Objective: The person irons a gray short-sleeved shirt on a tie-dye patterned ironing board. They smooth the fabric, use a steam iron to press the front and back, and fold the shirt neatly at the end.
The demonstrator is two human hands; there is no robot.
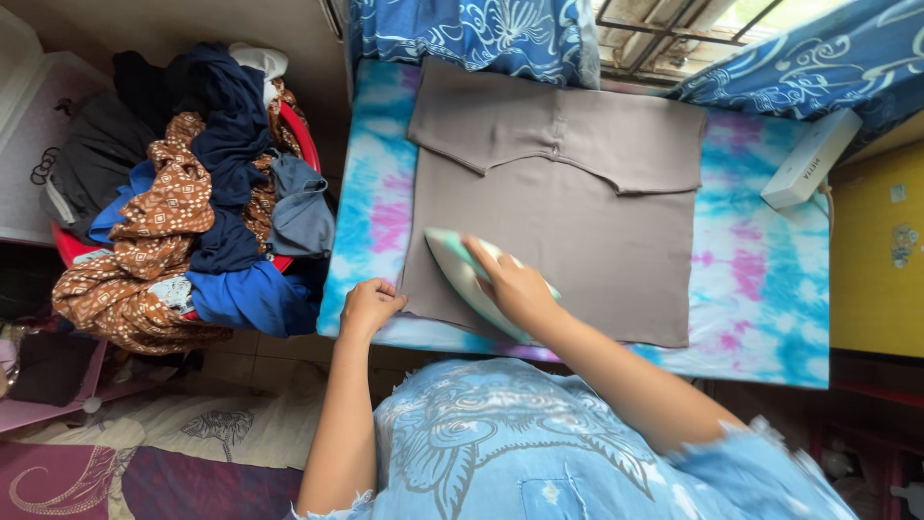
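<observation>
Seen from above, the person's right hand [517, 286] reaches forward with fingers wrapped tight around the handle of a pale green and white clothes iron [469, 274], which rests on the near left part of a flat taupe-grey fabric garment [577, 193]. The left hand [369, 305], fingers curled together, presses the garment's near left corner. The garment lies on a table covered with a blue, pink and white tie-dye cloth [760, 279]. A white rectangular box [810, 157] sits at the far right edge. To the left, a red basket [306, 140] overflows with a heap of brown patterned and navy clothes [183, 212]
</observation>
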